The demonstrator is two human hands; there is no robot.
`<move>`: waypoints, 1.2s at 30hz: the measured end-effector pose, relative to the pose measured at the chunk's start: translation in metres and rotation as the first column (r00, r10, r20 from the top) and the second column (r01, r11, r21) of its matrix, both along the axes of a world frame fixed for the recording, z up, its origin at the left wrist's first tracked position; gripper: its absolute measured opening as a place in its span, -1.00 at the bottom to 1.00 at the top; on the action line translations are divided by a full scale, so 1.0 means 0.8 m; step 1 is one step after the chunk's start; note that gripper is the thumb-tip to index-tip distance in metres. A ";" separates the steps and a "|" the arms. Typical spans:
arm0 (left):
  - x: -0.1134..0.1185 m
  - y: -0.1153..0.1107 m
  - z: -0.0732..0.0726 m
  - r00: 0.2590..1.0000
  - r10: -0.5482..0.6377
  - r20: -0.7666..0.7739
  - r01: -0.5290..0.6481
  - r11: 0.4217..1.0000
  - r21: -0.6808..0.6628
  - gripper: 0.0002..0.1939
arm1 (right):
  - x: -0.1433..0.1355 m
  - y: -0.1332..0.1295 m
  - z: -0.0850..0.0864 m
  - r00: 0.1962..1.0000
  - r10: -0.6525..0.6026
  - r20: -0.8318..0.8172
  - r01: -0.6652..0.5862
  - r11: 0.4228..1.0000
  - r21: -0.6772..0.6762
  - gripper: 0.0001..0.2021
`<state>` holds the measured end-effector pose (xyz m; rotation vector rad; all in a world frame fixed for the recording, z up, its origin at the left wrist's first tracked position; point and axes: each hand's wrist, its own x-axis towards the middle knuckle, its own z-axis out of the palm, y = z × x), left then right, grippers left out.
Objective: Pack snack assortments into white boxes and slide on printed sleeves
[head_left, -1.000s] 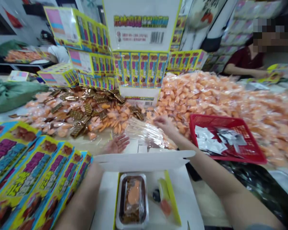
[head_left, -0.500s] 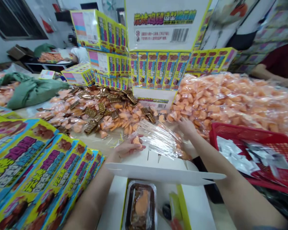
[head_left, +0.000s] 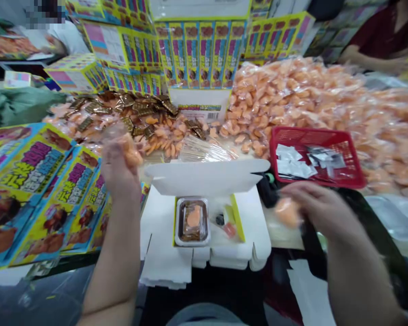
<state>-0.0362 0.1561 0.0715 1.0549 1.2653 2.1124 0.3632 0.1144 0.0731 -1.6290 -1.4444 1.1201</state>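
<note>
My left hand (head_left: pixel 117 165) is raised on the left, closed on an orange wrapped piece (head_left: pixel 132 151). On the right, blurred by motion, my right hand (head_left: pixel 318 206) pinches another orange wrapped piece (head_left: pixel 288 212). Between them lies an open white box (head_left: pixel 204 179) with its flap up. Inside it sits a plastic tray (head_left: pixel 192 222) with brown packets and an orange piece on top. A small clear bag (head_left: pixel 226 222) with a black item and a red one lies beside the tray.
Behind the box are wrapped sticks (head_left: pixel 207 149), brown packets (head_left: pixel 141 107) and a heap of orange pieces (head_left: pixel 292 95). A red basket (head_left: pixel 357 174) holds silver packets. Printed boxes (head_left: pixel 51 199) stand at left, stacked cartons (head_left: pixel 197 54) at back. Another person's sleeve (head_left: pixel 370 31) shows top right.
The view has tilted down, showing more of the box. My left hand has moved left and up with an orange piece. My right hand has come back from the heap, now holding an orange piece.
</note>
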 end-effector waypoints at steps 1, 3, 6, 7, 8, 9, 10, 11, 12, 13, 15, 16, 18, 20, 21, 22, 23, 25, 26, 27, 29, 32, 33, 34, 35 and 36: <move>0.008 -0.024 0.013 0.995 0.062 -0.074 -0.056 0.995 0.080 -0.84 | -0.013 -0.013 -0.010 0.992 0.126 0.018 -0.125 0.991 -0.051 -0.68; 0.027 -0.074 0.027 0.957 0.204 -0.206 -0.159 0.964 0.214 -0.87 | -0.045 -0.016 -0.030 0.925 0.376 0.061 -0.371 0.926 -0.072 -0.70; 0.052 -0.139 0.019 0.915 0.265 -0.303 -0.222 0.960 0.168 -0.89 | -0.094 0.008 -0.056 0.824 0.516 0.234 -0.543 0.836 0.071 -0.76; 0.057 -0.155 0.010 0.927 0.203 -0.316 -0.190 0.979 0.071 -0.84 | -0.108 0.017 -0.064 0.793 0.526 0.308 -0.576 0.811 0.097 -0.78; 0.060 -0.169 -0.001 0.945 0.107 -0.309 -0.129 0.990 -0.052 -0.74 | -0.119 0.024 -0.071 0.755 0.534 0.381 -0.607 0.789 0.096 -0.79; 0.063 -0.180 -0.013 0.961 -0.005 -0.276 -0.046 0.983 -0.179 -0.65 | -0.127 0.029 -0.077 0.713 0.537 0.451 -0.632 0.771 0.082 -0.80; 0.066 -0.188 -0.026 0.967 -0.110 -0.229 0.041 0.957 -0.286 -0.59 | -0.133 0.030 -0.082 0.671 0.535 0.513 -0.655 0.752 0.073 -0.81; 0.069 -0.192 -0.038 0.963 -0.194 -0.186 0.115 0.924 -0.366 -0.57 | -0.137 0.029 -0.086 0.642 0.520 0.564 -0.670 0.737 0.083 -0.82; 0.074 -0.195 -0.050 0.955 -0.252 -0.158 0.166 0.892 -0.421 -0.58 | -0.139 0.024 -0.088 0.641 0.482 0.597 -0.668 0.734 0.124 -0.83; 0.081 -0.194 -0.061 0.945 -0.296 -0.142 0.199 0.862 -0.466 -0.59 | -0.138 0.017 -0.088 0.675 0.423 0.605 -0.641 0.742 0.197 -0.83; 0.101 -0.189 -0.078 0.920 -0.366 -0.142 0.239 0.809 -0.537 -0.60 | -0.133 -0.004 -0.083 0.796 0.319 0.514 -0.531 0.775 0.341 -0.78; 0.113 -0.185 -0.084 0.905 -0.399 -0.145 0.257 0.787 -0.561 -0.61 | -0.129 -0.016 -0.080 0.845 0.328 0.423 -0.488 0.797 0.356 -0.74; 0.135 -0.179 -0.092 0.868 -0.466 -0.171 0.291 0.757 -0.585 -0.60 | -0.122 -0.036 -0.076 0.876 0.432 0.216 -0.479 0.835 0.272 -0.67; 0.145 -0.178 -0.097 0.796 -0.509 -0.329 0.252 0.771 -0.584 -0.56 | -0.117 -0.045 -0.079 0.879 0.468 0.093 -0.478 0.858 0.189 -0.66; 0.144 -0.179 -0.099 0.727 -0.511 -0.459 0.186 0.789 -0.585 -0.53 | -0.114 -0.046 -0.083 0.895 0.436 0.100 -0.447 0.876 0.180 -0.67; 0.140 -0.182 -0.101 0.626 -0.504 -0.595 0.100 0.809 -0.580 -0.51 | -0.112 -0.044 -0.088 0.911 0.387 0.143 -0.409 0.893 0.189 -0.67; 0.133 -0.185 -0.102 0.500 -0.498 -0.708 0.014 0.822 -0.569 -0.50 | -0.110 -0.041 -0.094 0.916 0.347 0.204 -0.387 0.898 0.208 -0.66; 0.117 -0.188 -0.105 0.251 -0.517 -0.819 -0.105 0.826 -0.554 -0.46 | -0.107 -0.036 -0.104 0.895 0.285 0.343 -0.389 0.875 0.288 -0.64; 0.111 -0.187 -0.107 0.161 -0.535 -0.829 -0.130 0.822 -0.555 -0.43 | -0.106 -0.036 -0.107 0.887 0.228 0.402 -0.381 0.854 0.355 -0.66; 0.107 -0.184 -0.108 0.098 -0.551 -0.829 -0.136 0.817 -0.560 -0.38 | -0.106 -0.039 -0.110 0.882 0.154 0.445 -0.363 0.824 0.435 -0.71; 0.107 -0.173 -0.110 0.029 -0.573 -0.819 -0.127 0.811 -0.572 -0.30 | -0.107 -0.054 -0.114 0.859 0.064 0.508 -0.384 0.736 0.557 -0.81; 0.108 -0.153 -0.111 0.016 -0.589 -0.808 -0.063 0.806 -0.589 -0.32 | -0.110 -0.089 -0.122 0.761 0.106 0.640 -0.549 0.630 0.549 -0.79; 0.106 -0.148 -0.112 0.038 -0.592 -0.805 -0.027 0.805 -0.593 -0.38 | -0.110 -0.100 -0.125 0.722 0.117 0.682 -0.594 0.609 0.525 -0.76; 0.099 -0.144 -0.112 0.086 -0.579 -0.811 0.014 0.814 -0.580 -0.46 | -0.108 -0.109 -0.127 0.694 0.120 0.710 -0.622 0.598 0.506 -0.71; 0.090 -0.139 -0.111 0.181 -0.535 -0.825 0.041 0.843 -0.537 -0.53 | -0.105 -0.115 -0.128 0.682 0.126 0.721 -0.635 0.591 0.497 -0.67; 0.077 -0.134 -0.110 0.308 -0.456 -0.835 0.040 0.883 -0.467 -0.58 | -0.099 -0.116 -0.127 0.689 0.139 0.711 -0.634 0.592 0.499 -0.67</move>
